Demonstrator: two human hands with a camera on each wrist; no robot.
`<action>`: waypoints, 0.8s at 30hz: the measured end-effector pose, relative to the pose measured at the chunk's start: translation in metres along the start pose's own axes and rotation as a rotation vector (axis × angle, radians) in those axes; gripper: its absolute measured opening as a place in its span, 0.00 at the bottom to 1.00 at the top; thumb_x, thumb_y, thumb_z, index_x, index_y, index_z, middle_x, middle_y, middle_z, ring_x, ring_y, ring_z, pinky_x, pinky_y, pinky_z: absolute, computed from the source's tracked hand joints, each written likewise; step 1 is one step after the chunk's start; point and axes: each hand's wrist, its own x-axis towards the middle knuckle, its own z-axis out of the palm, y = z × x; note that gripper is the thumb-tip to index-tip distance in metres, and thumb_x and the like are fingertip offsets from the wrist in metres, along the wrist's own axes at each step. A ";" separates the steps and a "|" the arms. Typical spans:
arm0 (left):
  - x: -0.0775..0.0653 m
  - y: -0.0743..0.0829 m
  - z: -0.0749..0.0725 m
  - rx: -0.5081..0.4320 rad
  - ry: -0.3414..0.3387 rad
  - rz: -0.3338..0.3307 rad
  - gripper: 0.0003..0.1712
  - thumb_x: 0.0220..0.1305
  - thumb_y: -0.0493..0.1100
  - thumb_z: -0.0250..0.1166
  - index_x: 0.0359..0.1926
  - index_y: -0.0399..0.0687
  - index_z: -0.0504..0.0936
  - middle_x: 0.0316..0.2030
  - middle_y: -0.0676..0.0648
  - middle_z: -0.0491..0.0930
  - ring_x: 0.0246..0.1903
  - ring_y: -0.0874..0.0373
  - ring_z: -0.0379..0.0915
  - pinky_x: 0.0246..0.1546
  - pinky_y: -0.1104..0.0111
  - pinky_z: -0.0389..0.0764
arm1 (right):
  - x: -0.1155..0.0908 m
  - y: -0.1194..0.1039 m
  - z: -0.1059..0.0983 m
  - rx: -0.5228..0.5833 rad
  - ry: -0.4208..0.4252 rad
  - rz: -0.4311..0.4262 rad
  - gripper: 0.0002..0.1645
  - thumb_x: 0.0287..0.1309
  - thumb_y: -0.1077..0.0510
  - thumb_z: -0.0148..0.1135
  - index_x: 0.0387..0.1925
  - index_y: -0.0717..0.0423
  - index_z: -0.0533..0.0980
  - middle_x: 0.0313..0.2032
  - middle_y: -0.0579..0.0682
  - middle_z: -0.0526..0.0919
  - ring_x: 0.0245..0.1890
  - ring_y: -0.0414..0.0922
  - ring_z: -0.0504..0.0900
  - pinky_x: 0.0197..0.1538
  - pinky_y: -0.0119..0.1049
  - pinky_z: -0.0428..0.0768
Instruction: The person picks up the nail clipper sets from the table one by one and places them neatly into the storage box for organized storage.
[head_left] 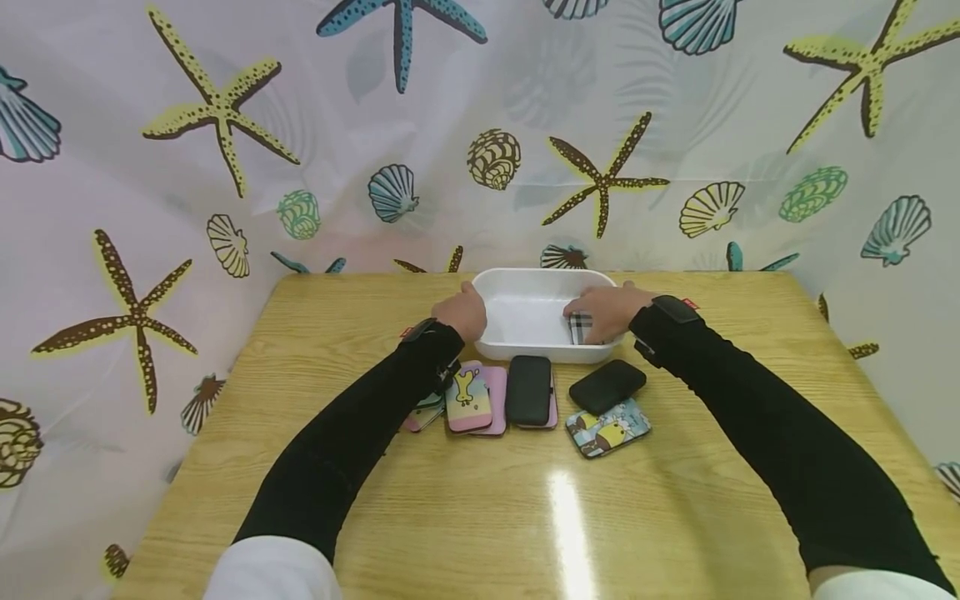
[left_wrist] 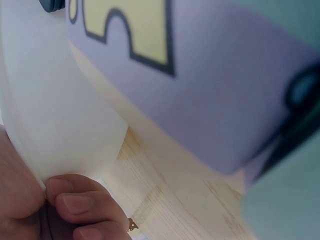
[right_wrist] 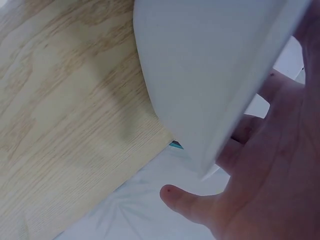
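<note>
A white bin (head_left: 517, 351) stands near the back edge of the wooden table. At its left end my left hand (head_left: 462, 313) grips the rim; the left wrist view shows curled fingers (left_wrist: 82, 205) against the outer wall. My right hand (head_left: 613, 309) reaches over the right end, its thumb and forefinger on a black-and-white plaid case (head_left: 578, 325) inside. In the right wrist view several fingers pass behind the bin wall (right_wrist: 195, 70), hiding their tips, and one finger (right_wrist: 187, 202) sticks out apart. The plaid case is partly covered by the hand.
In front of the bin lie a yellow-and-pink patterned case (head_left: 469, 406), a purple case (head_left: 496, 400), a black case (head_left: 528, 392) over a pink one, and another black case (head_left: 608, 387) on a blue giraffe-print case (head_left: 611, 429). Green-and-pink cases (head_left: 426, 410) sit beside my left forearm.
</note>
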 end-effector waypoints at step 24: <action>-0.006 0.002 -0.005 -0.040 -0.005 -0.019 0.31 0.78 0.45 0.46 0.72 0.30 0.52 0.37 0.41 0.82 0.30 0.52 0.77 0.31 0.63 0.72 | -0.023 0.008 0.001 0.137 0.139 -0.113 0.32 0.62 0.53 0.66 0.66 0.56 0.74 0.68 0.65 0.70 0.68 0.62 0.68 0.64 0.58 0.72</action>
